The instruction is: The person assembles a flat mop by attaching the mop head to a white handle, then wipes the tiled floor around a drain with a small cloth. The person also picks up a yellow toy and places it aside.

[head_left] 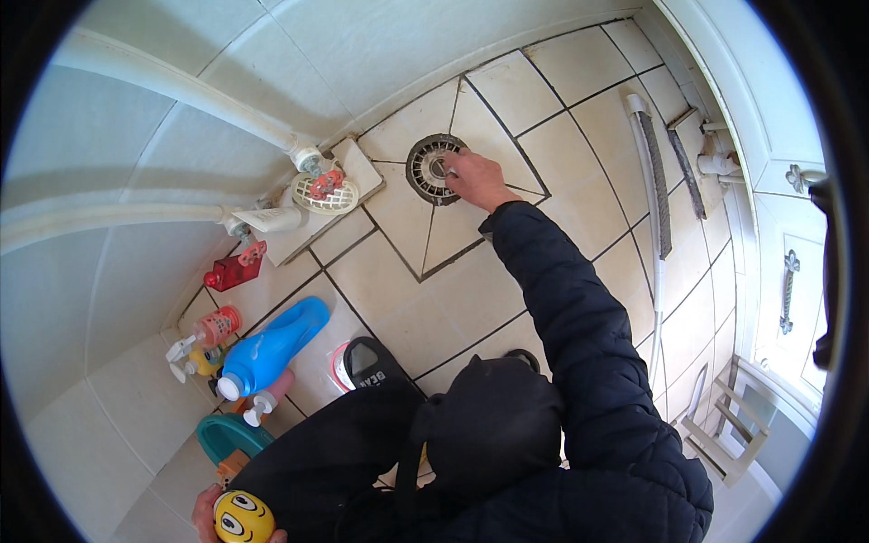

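Note:
A round metal floor drain point(422, 185) with a slotted grate is set in the beige tiles. Over its right side, my right hand point(477, 179) reaches down with fingers bent together at the grate's centre. Whatever lies between the fingertips is too small to make out. At the lower left my left hand point(206, 512) is wrapped around a yellow ball point(244, 519) with cartoon eyes and a mouth. The ball is beside my dark-trousered leg, and the hand's palm is hidden behind it.
Left of the drain stand pipes with red valve handles point(327, 185) and a cream soap dish point(339, 199). A blue bottle point(276, 348), pump bottles point(217, 328) and a teal basin point(213, 438) sit lower left. A grey-white hose point(654, 181) lies at right, near white cabinet doors point(783, 217).

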The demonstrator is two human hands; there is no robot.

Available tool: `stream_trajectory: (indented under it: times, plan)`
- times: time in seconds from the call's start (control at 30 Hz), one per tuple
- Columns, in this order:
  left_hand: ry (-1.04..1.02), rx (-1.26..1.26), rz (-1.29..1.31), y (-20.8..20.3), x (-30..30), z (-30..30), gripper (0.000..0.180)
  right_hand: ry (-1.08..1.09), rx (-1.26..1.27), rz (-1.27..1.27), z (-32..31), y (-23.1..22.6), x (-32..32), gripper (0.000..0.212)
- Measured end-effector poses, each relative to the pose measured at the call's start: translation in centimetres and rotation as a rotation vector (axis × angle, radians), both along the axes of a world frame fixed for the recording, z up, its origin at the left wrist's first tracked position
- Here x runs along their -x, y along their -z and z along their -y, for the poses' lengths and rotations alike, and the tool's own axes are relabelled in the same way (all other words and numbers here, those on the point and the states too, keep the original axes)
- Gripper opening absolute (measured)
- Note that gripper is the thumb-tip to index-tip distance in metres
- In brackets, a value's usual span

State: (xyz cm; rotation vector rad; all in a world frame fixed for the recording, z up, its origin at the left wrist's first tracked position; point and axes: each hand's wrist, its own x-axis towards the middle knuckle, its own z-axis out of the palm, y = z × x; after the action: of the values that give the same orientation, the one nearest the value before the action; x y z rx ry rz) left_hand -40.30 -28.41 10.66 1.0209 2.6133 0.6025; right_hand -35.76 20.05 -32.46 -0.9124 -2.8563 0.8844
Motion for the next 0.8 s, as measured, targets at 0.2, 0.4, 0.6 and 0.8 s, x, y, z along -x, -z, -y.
stream_trajectory:
  times: [0.2,0.4,0.6,0.8]
  plan:
    - [-0.026,-0.023,0.061,0.1,0.2,-0.2,0.08,0.243,0.591,-0.26,-1.5,1.0,-1.0,0.031]
    - [0.0,0.012,0.021,-0.1,0.2,-0.4,0.08,0.341,0.928,-0.432,-1.3,0.9,-1.4,0.03]
    - [0.003,-0.019,0.008,0.0,-0.1,-0.8,0.079,0.377,0.801,-0.558,-0.2,1.2,-1.0,0.024]
    - [-0.006,-0.011,0.003,0.0,-0.2,-1.0,0.078,0.261,0.06,-0.352,2.1,1.4,-1.9,0.027]
